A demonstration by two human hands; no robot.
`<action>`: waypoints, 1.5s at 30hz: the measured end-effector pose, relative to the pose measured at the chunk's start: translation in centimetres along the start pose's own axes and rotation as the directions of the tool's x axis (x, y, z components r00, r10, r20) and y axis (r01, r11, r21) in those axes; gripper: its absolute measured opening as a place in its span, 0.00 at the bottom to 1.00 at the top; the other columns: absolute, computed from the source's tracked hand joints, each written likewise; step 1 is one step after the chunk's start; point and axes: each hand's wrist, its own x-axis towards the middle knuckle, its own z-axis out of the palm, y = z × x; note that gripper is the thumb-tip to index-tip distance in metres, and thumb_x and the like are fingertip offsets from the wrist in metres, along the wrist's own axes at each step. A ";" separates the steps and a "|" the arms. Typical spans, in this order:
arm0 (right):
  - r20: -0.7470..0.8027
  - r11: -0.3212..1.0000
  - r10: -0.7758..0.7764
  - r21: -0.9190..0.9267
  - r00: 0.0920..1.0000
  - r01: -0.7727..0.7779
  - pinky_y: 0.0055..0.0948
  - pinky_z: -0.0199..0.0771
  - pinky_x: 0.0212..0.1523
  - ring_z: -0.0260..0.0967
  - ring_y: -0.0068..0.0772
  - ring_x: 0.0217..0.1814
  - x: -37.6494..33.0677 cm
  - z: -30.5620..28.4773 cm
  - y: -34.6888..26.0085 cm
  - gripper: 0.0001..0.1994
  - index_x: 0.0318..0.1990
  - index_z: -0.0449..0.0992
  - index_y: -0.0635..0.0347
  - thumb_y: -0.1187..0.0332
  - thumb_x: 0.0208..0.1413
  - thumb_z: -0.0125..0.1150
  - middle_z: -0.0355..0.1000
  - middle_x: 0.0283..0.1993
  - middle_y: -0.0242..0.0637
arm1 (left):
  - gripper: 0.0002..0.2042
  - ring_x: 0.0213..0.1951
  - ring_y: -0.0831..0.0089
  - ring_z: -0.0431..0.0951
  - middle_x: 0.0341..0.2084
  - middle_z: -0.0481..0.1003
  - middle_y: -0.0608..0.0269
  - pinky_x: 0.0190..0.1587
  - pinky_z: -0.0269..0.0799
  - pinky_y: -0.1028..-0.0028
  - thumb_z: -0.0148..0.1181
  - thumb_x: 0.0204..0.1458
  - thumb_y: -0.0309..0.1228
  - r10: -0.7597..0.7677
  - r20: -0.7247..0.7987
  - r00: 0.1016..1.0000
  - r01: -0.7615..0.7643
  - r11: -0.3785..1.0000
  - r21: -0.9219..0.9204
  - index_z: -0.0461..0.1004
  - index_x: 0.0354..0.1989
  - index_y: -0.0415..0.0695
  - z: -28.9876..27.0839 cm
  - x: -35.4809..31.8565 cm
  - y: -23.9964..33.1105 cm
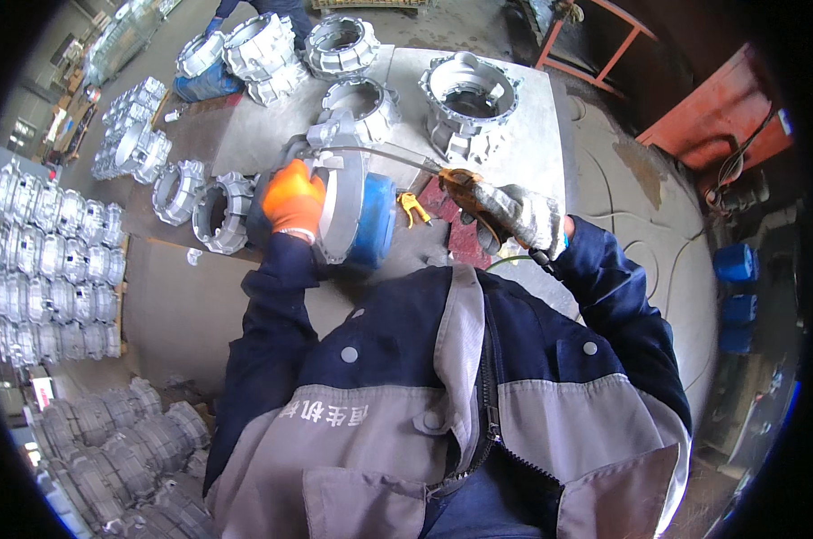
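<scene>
My left hand (294,199), in an orange glove, grips the edge of a round silver cast-metal housing (343,202) tilted up in front of me. Its fingers curl over the rim, and their tips are partly hidden. Gloved in dirty white, my right hand (527,216) is closed round a yellow-brown hand-held air tool (469,193). From that tool a long thin metal rod (393,157) reaches left to the top of the housing. A blue plastic drum (375,225) sits against the housing. Between my hands lies a yellow air blow gun (413,209).
More cast housings (469,94) stand on the pale metal table (536,117). Stacked castings (56,260) fill the left side. Red blocks (465,247) lie near the tool. An orange metal panel (707,117), floor hoses and blue containers (736,263) are at right. A person (276,9) stands at the far left.
</scene>
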 end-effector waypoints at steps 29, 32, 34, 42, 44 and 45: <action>0.167 0.950 0.046 0.298 0.985 -0.094 0.19 0.65 0.25 0.63 0.19 0.26 -2.0 2.0 7.7 0.33 0.38 0.73 0.65 0.37 0.51 0.44 0.68 0.27 0.33 | 0.28 0.47 0.48 0.69 0.40 0.72 0.44 0.48 0.64 0.58 0.35 0.52 0.51 -0.161 0.353 0.921 0.011 0.920 0.392 0.75 0.37 0.39 1.3 9.0 -6.5; 0.127 0.964 -0.057 0.264 0.990 0.022 0.19 0.66 0.21 0.65 0.19 0.21 -2.1 2.9 7.4 0.35 0.36 0.75 0.62 0.35 0.52 0.38 0.69 0.21 0.33 | 0.28 0.47 0.49 0.69 0.41 0.72 0.45 0.48 0.64 0.58 0.35 0.52 0.51 -0.200 0.340 0.919 0.046 0.910 0.411 0.75 0.39 0.40 1.3 8.6 -5.6; 0.131 0.977 -0.017 0.215 0.991 -0.012 0.21 0.66 0.22 0.65 0.20 0.21 -2.1 2.9 7.5 0.35 0.36 0.75 0.62 0.34 0.51 0.39 0.69 0.21 0.34 | 0.27 0.48 0.49 0.69 0.41 0.72 0.46 0.48 0.65 0.58 0.34 0.52 0.51 -0.210 0.331 0.920 0.055 0.905 0.421 0.75 0.39 0.41 1.2 8.4 -5.1; 0.180 0.998 -0.046 0.045 0.983 0.038 0.24 0.70 0.24 0.66 0.24 0.23 -2.0 2.8 8.2 0.27 0.38 0.72 0.62 0.43 0.56 0.41 0.69 0.25 0.36 | 0.26 0.48 0.51 0.69 0.43 0.72 0.48 0.48 0.65 0.58 0.35 0.52 0.50 -0.210 0.334 0.919 0.035 0.886 0.462 0.75 0.40 0.43 1.3 8.3 -4.6; 0.195 0.997 0.037 0.057 0.980 -0.049 0.24 0.70 0.25 0.66 0.25 0.25 -2.0 3.1 8.1 0.27 0.40 0.72 0.61 0.43 0.57 0.40 0.68 0.26 0.37 | 0.26 0.48 0.51 0.69 0.43 0.72 0.48 0.48 0.65 0.58 0.35 0.52 0.50 -0.202 0.316 0.927 0.037 0.887 0.460 0.75 0.40 0.43 1.4 8.3 -4.7; 0.202 0.994 0.078 0.062 0.976 -0.092 0.24 0.70 0.26 0.66 0.25 0.26 -2.1 3.2 8.2 0.27 0.41 0.71 0.61 0.43 0.57 0.40 0.67 0.27 0.37 | 0.26 0.49 0.51 0.69 0.43 0.72 0.48 0.48 0.65 0.58 0.35 0.52 0.50 -0.200 0.319 0.926 0.032 0.885 0.464 0.75 0.40 0.43 1.5 8.3 -4.8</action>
